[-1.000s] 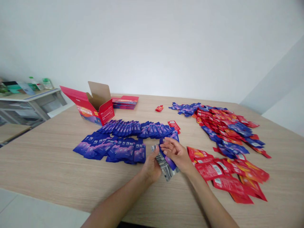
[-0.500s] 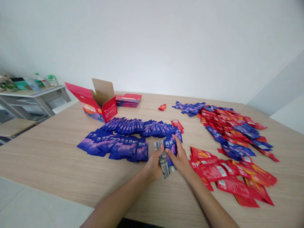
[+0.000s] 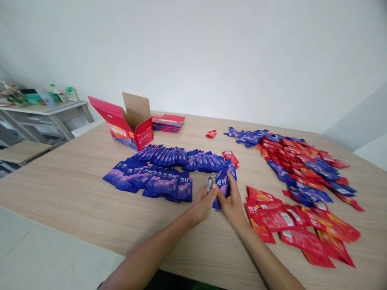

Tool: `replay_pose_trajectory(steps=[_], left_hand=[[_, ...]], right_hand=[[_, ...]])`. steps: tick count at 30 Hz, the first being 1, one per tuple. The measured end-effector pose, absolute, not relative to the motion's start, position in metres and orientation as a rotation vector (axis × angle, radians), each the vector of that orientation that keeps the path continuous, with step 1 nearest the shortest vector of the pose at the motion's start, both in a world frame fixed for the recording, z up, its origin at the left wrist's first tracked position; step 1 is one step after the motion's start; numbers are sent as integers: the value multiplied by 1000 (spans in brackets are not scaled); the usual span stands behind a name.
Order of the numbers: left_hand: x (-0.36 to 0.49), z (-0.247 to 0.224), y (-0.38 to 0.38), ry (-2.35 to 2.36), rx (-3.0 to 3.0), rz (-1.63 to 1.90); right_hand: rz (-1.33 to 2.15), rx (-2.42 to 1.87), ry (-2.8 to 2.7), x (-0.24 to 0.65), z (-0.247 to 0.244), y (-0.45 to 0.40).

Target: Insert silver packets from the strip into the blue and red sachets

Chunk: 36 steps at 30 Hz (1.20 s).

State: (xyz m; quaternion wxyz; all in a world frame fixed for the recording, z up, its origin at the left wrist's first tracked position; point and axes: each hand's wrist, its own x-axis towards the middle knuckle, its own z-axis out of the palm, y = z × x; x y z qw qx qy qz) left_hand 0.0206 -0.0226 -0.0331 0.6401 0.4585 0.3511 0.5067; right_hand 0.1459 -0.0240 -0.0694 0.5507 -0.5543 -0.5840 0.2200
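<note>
A bundle of purple-blue sachets [image 3: 223, 182] is held upright between my two hands over the table. My left hand [image 3: 203, 204] closes on the bundle's left side, its thumb near the front face. On the right side, my right hand [image 3: 232, 198] wraps round it, thumb across the front sachet. Pale striped edges of the stacked sachets show at the upper left and below the fingers. Left of my hands lies a front row of overlapping purple-blue sachets [image 3: 169, 183], with a second row [image 3: 169, 157] behind it.
An open red carton [image 3: 145, 135] stands at the back left beside flat red boxes [image 3: 171, 121]. Loose red sachets [image 3: 287, 219] lie to the right, before a mixed red and blue heap [image 3: 298, 161]. One red sachet [image 3: 211, 133] lies near the back edge.
My hands have come closer together round the bundle, and its fanned striped edges now show less. The camera view has shifted slightly.
</note>
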Motion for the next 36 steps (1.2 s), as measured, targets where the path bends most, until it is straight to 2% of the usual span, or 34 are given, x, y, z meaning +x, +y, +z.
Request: replay_pose_trajectory(steps=[5, 10, 15, 25, 36], left_hand=[[24, -37, -22, 739, 962, 1087], [34, -36, -34, 621, 844, 1066], [42, -40, -40, 583, 682, 1094], [20, -20, -13, 485, 142, 968], [8, -9, -10, 417, 75, 954]], right_hand=[[522, -1348, -1341, 153, -62, -21], [373, -1306, -1292, 164, -54, -15], [157, -1332, -1556, 172, -51, -16], [69, -1035, -2131, 182, -49, -17], [58, -970, -2221, 186, -37, -23]])
